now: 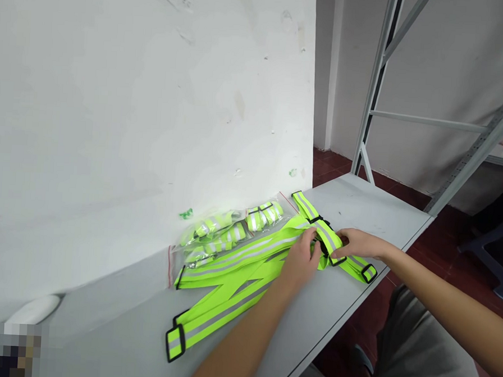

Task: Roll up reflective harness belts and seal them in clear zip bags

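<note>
Neon-yellow straps with grey reflective stripes and black buckles lie flat and crossed on the grey tabletop. My left hand rests on them near their right end, its fingers bent by a black part that is mostly hidden. Thumb and fingers of my right hand close around a short striped band that crosses the straps there. A black buckle lies to the right of that hand, and another buckle is at the near left end.
Clear plastic bags holding rolled neon bands lie along the white wall. A white rounded object is at the left. A metal frame rises beyond the far end of the table. A blue stool stands right.
</note>
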